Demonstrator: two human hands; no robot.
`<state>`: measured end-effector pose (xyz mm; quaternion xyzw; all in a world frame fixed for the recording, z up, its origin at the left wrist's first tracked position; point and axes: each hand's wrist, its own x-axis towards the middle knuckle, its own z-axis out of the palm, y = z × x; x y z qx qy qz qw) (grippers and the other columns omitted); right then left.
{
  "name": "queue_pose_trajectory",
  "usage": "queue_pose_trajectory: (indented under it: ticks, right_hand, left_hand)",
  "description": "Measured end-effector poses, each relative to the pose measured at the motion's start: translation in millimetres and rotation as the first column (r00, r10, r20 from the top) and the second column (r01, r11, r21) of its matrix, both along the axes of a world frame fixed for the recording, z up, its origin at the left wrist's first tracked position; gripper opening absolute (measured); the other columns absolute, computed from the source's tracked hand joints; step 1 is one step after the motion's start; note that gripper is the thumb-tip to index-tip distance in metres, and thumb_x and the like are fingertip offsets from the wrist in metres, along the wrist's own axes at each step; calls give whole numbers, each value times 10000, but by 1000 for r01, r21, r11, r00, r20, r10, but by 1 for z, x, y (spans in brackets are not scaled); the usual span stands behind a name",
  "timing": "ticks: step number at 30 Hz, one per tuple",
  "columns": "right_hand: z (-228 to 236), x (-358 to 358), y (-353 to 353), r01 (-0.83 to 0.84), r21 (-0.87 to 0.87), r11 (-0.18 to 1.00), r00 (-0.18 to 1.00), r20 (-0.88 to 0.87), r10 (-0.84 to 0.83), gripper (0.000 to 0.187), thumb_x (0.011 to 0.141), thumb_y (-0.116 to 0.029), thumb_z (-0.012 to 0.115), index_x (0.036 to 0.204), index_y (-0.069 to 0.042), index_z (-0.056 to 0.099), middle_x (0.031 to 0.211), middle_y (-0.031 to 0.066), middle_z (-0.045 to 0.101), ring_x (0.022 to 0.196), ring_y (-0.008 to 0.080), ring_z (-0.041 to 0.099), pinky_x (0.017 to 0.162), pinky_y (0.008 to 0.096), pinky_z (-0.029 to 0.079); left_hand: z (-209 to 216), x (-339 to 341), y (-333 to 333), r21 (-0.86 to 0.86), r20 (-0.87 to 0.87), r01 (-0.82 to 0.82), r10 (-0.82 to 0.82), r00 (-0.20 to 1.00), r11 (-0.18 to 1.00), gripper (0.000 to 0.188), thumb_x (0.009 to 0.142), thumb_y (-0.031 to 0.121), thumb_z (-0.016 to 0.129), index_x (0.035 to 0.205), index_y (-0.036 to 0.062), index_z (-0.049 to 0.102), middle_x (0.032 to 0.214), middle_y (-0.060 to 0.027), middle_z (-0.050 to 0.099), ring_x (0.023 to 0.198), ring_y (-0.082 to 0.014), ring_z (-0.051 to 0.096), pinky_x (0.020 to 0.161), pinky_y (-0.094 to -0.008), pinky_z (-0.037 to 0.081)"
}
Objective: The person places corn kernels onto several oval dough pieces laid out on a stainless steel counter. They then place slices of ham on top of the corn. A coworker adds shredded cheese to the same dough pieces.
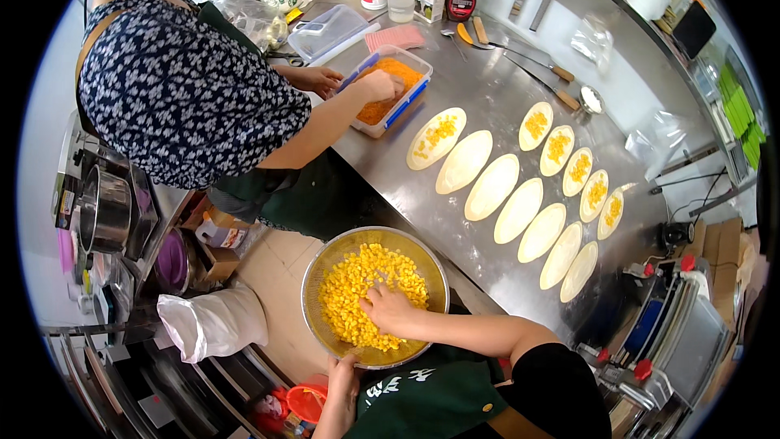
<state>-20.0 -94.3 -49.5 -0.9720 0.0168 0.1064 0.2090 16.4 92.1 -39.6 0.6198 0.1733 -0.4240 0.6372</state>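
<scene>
Resting in corn: right hand [388, 306], metal colander [323, 267], steel surface [479, 93].
Right fingers [372, 297] loosely curled, sunk among yellow kernels [345, 284] directly beneath; left hand [343, 374] pinches the colander's near rim. Dough ovals [518, 210] lie up-right, nearer the right hand, long axes slanting up-right.

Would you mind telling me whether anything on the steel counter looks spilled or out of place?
Nothing stands out. The oval dough sheets lie in tidy rows on the steel counter, and the corn stays inside the metal colander, where the right hand rests.
</scene>
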Motion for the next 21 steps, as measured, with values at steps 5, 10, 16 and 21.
queue_pose_trajectory:
  ticks: [5, 10, 16, 21]
  right_hand:
    - [-17, -7, 2, 122, 53, 991, 969, 210, -130, 115, 667, -50, 531, 742, -4, 605, 774, 146, 555, 742, 280, 579, 592, 361, 498]
    - [-11, -4, -13, 153, 145, 978, 978, 119, -170, 104, 641, -30, 553, 722, 0, 612, 759, 168, 579, 738, 304, 597, 628, 382, 491]
    - [3, -4, -53, 271, 463, 844, 942, 52, -331, 206, 668, -58, 623, 866, -4, 639, 812, 167, 623, 761, 274, 611, 681, 367, 481]
    - [21, 0, -127, 362, 762, 537, 898, -130, -420, 296, 678, -119, 695, 942, -2, 628, 772, 119, 636, 649, 153, 595, 601, 282, 485]
  left_hand:
    - [-2, 4, 6, -9, -40, 36, -36, 999, 999, 509, 682, -80, 429, 1181, -4, 357, 1042, -147, 514, 875, -277, 563, 639, -357, 517]
    - [0, 7, 6, -62, -45, 65, -67, 997, 996, 500, 690, -69, 422, 1181, -4, 353, 1021, -160, 527, 787, -278, 587, 538, -335, 519]
    - [5, 9, -7, -15, -25, 60, -61, 998, 998, 504, 693, -58, 428, 1188, -1, 352, 1046, -164, 526, 780, -272, 592, 521, -318, 513]
    - [0, -2, -4, -15, -32, 2, -3, 999, 1000, 521, 689, -61, 428, 1199, 0, 346, 1070, -157, 520, 825, -269, 585, 559, -326, 516]
